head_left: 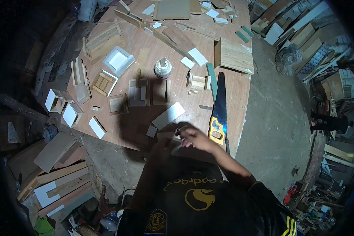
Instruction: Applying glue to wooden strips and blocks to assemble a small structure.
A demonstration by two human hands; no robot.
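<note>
In the head view, my right hand [195, 139] reaches in from four o'clock over the near edge of the wooden table [236, 92], its fingers bent close together beside a small brownish piece [179, 131] at nine-thirty — I cannot tell whether they are clamped on it or only brush it. My left forearm [146, 175] rises from seven o'clock into deep shadow, where the left hand is too dark for me to say whether its fingers are apart or together. Taking my right hand as the clock's centre, a long white board [169, 115] lies flat near ten-thirty, with a small white square [152, 131] just beside its lower end at nine. The saw [221, 94] lies with its yellow handle near me at two and its dark blade pointing toward one; a green strip [211, 76] runs along its left side. A short metal strip [205, 107] lies just past twelve, and farther out a small wooden frame [198, 81] sits at twelve. An open jar [162, 70] stands at eleven — pale stuff inside — and a white tray [118, 61] lies well apart at ten-thirty.
</note>
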